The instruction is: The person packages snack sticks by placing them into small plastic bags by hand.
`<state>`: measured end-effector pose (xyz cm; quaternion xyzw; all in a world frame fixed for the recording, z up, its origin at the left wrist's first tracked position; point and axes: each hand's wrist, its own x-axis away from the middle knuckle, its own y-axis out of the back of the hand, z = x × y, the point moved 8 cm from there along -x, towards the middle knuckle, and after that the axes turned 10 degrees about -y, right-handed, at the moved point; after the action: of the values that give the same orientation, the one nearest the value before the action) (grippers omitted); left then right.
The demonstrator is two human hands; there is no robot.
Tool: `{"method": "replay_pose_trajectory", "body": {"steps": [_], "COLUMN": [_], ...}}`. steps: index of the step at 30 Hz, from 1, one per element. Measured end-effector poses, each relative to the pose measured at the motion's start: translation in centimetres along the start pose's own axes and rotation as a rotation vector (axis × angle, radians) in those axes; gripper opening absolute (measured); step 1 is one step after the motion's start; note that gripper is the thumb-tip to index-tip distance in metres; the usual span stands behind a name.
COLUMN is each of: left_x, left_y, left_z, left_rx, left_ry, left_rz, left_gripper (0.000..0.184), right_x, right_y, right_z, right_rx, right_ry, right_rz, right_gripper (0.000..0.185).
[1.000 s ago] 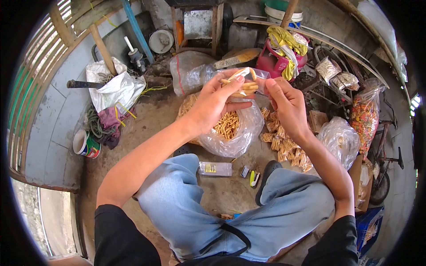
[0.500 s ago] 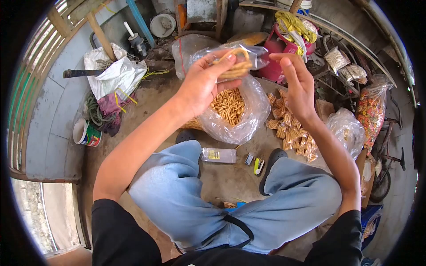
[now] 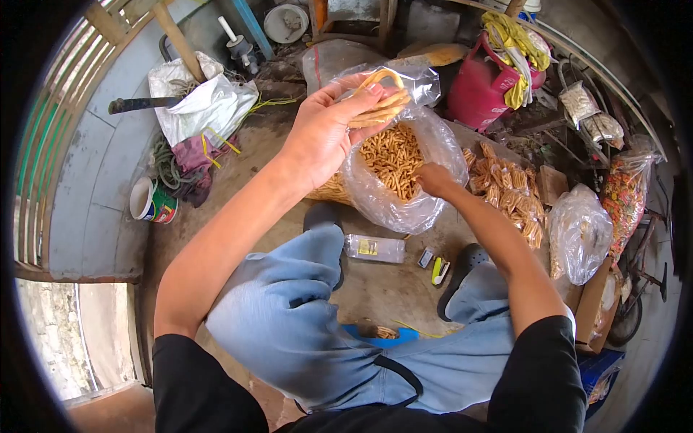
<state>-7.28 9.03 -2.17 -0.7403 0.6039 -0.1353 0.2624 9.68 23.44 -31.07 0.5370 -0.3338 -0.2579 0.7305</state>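
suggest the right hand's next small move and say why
Probably pinch a few sticks from the big open bag with the right hand: it is already at the pile, and the small bag in the left hand seems to have room.

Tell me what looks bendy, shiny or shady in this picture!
Head view: the slatted wooden panel bows outward, and the corners are black; the big clear plastic bag has shiny white streaks; the right hand looks shadier than the left hand; outside, lower left, looks pale and washed out.
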Motion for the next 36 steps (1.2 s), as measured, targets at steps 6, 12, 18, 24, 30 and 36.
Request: {"method": "replay_pose_trajectory", "body": {"steps": [6,12,18,24,30,36], "left_x": [-0.1,0.8,1.0,0.9,0.7,0.5], "left_y": [1.1,0.8,0.6,-0.2,-0.7,-0.5], "left_z": [0.2,0.1,0.1,0.0,-0.1,0.0], "left_rx": [-0.007,-0.039,-0.083,-0.058,-0.049,-0.007], "left_ry": [0.003,0.004,-0.004,-0.006,-0.011,-0.005], "left_rz": [-0.010,0.034,0.042,0.062,0.061,0.038], "left_gripper": [0.028,0.029,0.030,0.030,0.030,0.029], "right_x": [-1.7,-0.9,-2.3,-2.7,-3.5,-4.1], "right_y": [-4.9,-4.9,-6.7,-6.4,-6.5,-5.3], "right_z": [2.1,2.9,1.4,2.2,3.3,1.8], "right_rx": [-0.266,-0.256,-0.560,-0.585,-0.431,-0.848], "right_ry": [-0.356,-0.567,-0.473,-0.447,-0.455,-0.455], "right_rz": [0.039,-0.014,-0.065,-0.077,-0.048,0.312], "right_gripper": [0.027,0.034,0.032,0.028,0.029,0.023]}}
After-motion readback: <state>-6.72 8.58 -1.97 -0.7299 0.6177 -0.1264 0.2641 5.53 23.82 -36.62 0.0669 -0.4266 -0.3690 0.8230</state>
